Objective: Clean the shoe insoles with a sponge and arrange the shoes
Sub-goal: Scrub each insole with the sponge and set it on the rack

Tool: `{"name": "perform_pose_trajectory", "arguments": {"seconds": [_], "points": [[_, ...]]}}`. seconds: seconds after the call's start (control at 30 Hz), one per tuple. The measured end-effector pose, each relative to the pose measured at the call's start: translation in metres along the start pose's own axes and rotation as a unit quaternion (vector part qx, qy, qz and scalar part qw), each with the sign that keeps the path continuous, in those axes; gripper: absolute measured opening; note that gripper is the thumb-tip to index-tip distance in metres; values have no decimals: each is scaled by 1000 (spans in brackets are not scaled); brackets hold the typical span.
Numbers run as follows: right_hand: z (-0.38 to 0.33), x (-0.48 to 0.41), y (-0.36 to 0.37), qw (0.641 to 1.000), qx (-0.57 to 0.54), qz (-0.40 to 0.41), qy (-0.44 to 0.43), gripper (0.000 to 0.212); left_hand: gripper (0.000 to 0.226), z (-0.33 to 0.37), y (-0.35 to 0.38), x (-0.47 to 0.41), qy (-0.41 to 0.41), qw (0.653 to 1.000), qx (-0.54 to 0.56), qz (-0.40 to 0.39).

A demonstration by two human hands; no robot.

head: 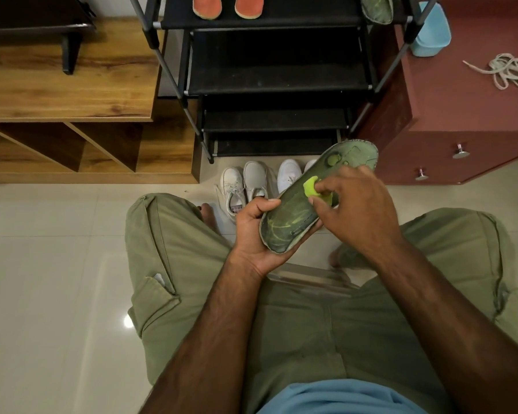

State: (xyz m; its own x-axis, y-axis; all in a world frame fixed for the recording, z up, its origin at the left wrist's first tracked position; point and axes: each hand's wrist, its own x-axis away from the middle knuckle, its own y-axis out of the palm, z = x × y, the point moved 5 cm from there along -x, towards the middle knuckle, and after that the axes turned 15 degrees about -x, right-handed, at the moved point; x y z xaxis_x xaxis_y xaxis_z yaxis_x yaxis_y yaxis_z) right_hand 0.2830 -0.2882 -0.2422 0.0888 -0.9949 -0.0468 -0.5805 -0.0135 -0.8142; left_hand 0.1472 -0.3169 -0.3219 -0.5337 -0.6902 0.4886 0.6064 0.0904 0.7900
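My left hand [253, 231] grips the heel end of a green insole [293, 218], which slants up to the right above my knees. My right hand [353, 207] pinches a yellow-green sponge [311, 186] and presses it on the insole's middle. Two orange insoles [228, 6] and another green insole [376, 8] lie on the top shelf of the black shoe rack [281, 82]. On the floor below the rack stand two pairs of white shoes [245, 183], the right pair [289, 173] partly hidden by the held insole.
A wooden cabinet [69, 94] stands left of the rack. Right of it is a dark red drawer unit [461, 115] with a blue bin [431, 31] and white laces [512, 73] on top. Shiny tiles [51, 264] cover the floor.
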Motion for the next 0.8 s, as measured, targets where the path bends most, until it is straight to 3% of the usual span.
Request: {"name": "perform_pose_trajectory", "arguments": {"seconds": [0.13, 0.37, 0.57, 0.73, 0.8], "points": [[-1, -2, -1, 1000, -22, -3, 4, 23, 74, 0, -1, 0, 6, 1000, 8, -13], [-18, 17, 15, 995, -41, -86, -35, 29, 53, 4, -1, 4, 13, 1000, -12, 6], [-4, 2, 3, 998, -57, -40, 3, 16, 61, 4, 0, 3, 14, 1000, 7, 7], [-27, 21, 27, 983, -105, -143, -58, 15, 43, 2, -4, 5, 0, 999, 2, 32], [-19, 18, 25, 981, -132, -134, -43, 15, 52, 2, -4, 5, 3, 1000, 3, 31]]}}
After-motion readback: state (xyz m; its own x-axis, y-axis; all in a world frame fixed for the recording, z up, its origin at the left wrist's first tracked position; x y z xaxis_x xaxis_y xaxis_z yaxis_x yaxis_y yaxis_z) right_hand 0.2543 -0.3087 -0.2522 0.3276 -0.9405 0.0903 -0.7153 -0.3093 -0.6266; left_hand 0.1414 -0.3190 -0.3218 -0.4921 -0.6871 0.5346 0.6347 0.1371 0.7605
